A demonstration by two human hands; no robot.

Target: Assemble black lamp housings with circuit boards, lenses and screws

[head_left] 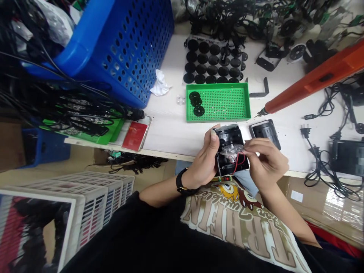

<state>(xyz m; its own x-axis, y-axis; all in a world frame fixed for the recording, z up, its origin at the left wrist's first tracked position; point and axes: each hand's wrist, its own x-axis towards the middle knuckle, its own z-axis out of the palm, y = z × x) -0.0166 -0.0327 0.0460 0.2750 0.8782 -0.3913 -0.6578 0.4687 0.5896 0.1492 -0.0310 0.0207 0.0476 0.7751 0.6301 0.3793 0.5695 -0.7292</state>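
My left hand (205, 159) grips the left side of a black plastic housing (226, 167), its thumb on the upper edge. Inside the housing's open face sits a clear round plastic part (231, 150), with red wires (236, 163) running below it. At the right rim, my right hand (265, 159) has its thumb and fingers pinched on the edge of the clear part. Beyond the hands stands a green perforated tray (188, 110) holding a few black discs (199, 110) and small screws. A black plastic cover (265, 132) lies just past my right hand.
An orange electric screwdriver (307, 81) reaches in from the right. A blue basket (136, 49) stands at left, near a red phone-like object (135, 135). Rows of black discs (212, 70) lie behind the tray. Cables (318, 163) lie at right; grey crates (105, 197) stand below left.
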